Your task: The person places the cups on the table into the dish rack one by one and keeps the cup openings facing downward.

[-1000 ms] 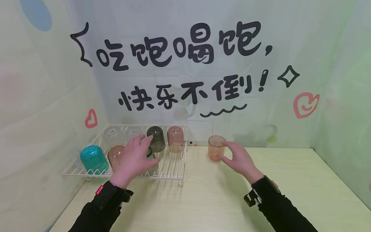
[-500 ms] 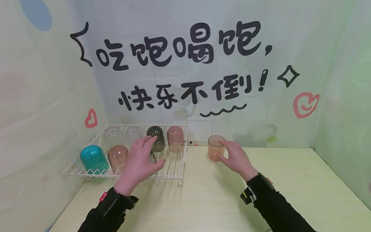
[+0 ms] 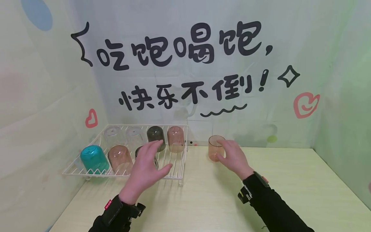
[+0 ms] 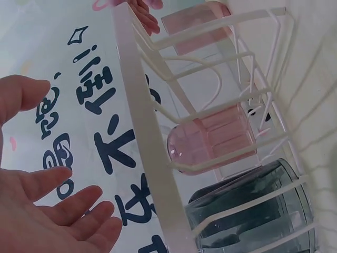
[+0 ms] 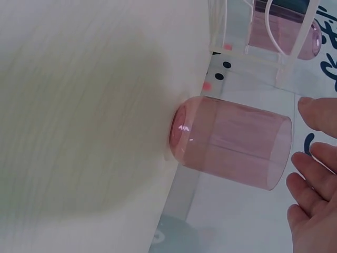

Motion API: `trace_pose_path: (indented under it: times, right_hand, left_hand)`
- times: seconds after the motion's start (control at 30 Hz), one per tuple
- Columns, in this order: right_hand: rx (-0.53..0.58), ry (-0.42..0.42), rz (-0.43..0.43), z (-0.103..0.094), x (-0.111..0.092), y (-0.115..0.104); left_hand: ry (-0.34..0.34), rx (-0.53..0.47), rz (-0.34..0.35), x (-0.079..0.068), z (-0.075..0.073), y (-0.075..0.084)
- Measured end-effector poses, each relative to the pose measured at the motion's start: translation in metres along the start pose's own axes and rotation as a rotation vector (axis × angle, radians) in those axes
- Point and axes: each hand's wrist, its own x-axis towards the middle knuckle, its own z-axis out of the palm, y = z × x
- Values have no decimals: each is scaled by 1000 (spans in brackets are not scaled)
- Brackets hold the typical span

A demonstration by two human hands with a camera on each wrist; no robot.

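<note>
A clear orange-pink glass cup (image 3: 214,149) stands upright on the table, right of the rack. My right hand (image 3: 235,158) is beside it, thumb and fingers spread; in the right wrist view a gap shows between the fingertips (image 5: 301,161) and the rim of the cup (image 5: 231,142). My left hand (image 3: 148,169) is held in front of the white wire rack (image 3: 171,176), fingers apart, holding nothing. A dark grey glass (image 4: 253,211) on the rack is nearest to it and is mostly hidden by it in the head view.
Upturned glasses sit on the rack: a teal one (image 3: 94,159), a brownish-pink one (image 3: 119,158), a dark one (image 3: 156,137), a pink one (image 3: 175,138) and clear ones (image 3: 113,135) at the back left. A printed cloth (image 3: 185,74) hangs behind the table (image 3: 203,203).
My left hand has moved right and toward me along the rack, uncovering the brownish-pink glass. My right hand has shifted slightly left. The cup on the table has stayed put.
</note>
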Motion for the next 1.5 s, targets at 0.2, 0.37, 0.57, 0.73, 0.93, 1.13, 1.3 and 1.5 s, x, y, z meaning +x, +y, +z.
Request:
trace_pose_path:
  times: [0.2,0.37,0.57,0.73,0.93,1.13,1.3,1.5]
  right_hand:
    - [-6,-37,27,5,0,2]
    - [-44,-51,-16,9,1,4]
    - [-97,-49,-59,14,5,6]
    - [-182,-85,-113,16,7,5]
    - [-220,-71,-175,18,5,5]
    - [-270,-65,-211,20,3,6]
    - [-244,-2,-202,24,4,8]
    - [-251,59,-197,27,2,10]
  left_hand:
    - [5,-38,11,-2,3,6]
    - [-8,-54,5,-3,7,11]
    - [-21,-64,22,-3,13,14]
    - [-30,-45,31,-4,16,15]
    - [-37,-52,34,-4,20,17]
    - [-34,-54,39,-5,22,20]
    - [-22,-68,48,-5,23,21]
    - [-18,-77,53,-5,26,23]
